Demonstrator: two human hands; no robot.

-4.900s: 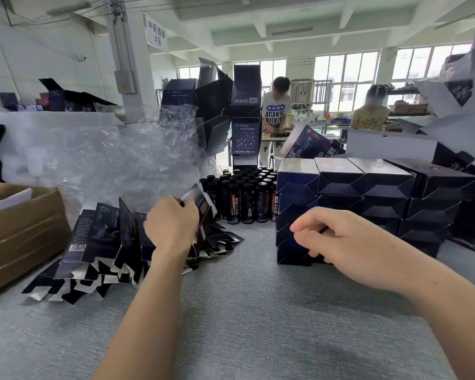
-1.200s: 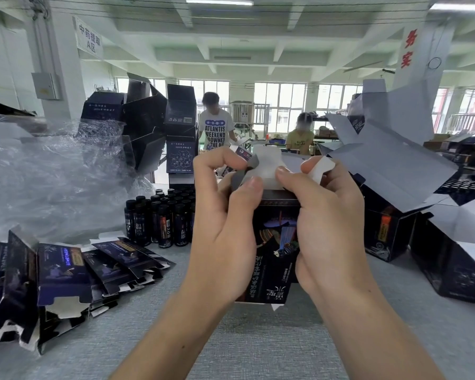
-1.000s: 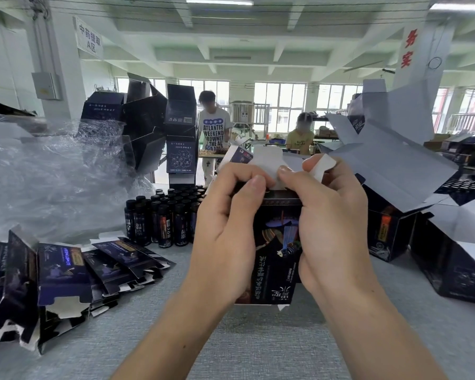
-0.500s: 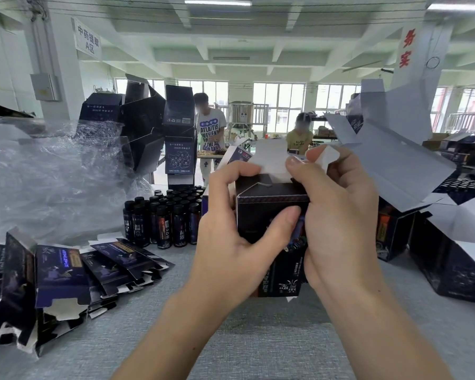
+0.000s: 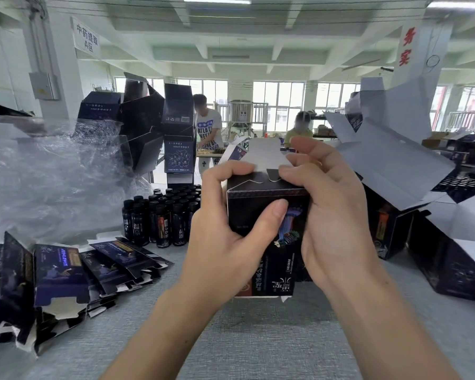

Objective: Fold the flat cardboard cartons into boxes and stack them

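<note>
I hold a dark printed carton point(image 5: 269, 212) upright above the grey table, opened into a box shape. My left hand point(image 5: 225, 231) grips its left side, thumb across the front face and fingers curled over the top edge. My right hand point(image 5: 332, 215) grips the right side, its fingers pressing the top flaps down. One white flap point(image 5: 263, 154) still stands up behind the fingers. A fanned pile of flat cartons point(image 5: 63, 270) lies at the left on the table.
Small dark bottles point(image 5: 159, 215) stand in a cluster behind the flat pile. Crumpled clear plastic wrap point(image 5: 47, 176) fills the left. Open dark boxes point(image 5: 447, 242) with raised white flaps crowd the right. Stacked dark boxes point(image 5: 176, 138) and two people are farther back.
My left hand took one flat carton from the pile. Both hands opened it into a box and have been folding its top flaps down; the flaps now lie flatter than before.
</note>
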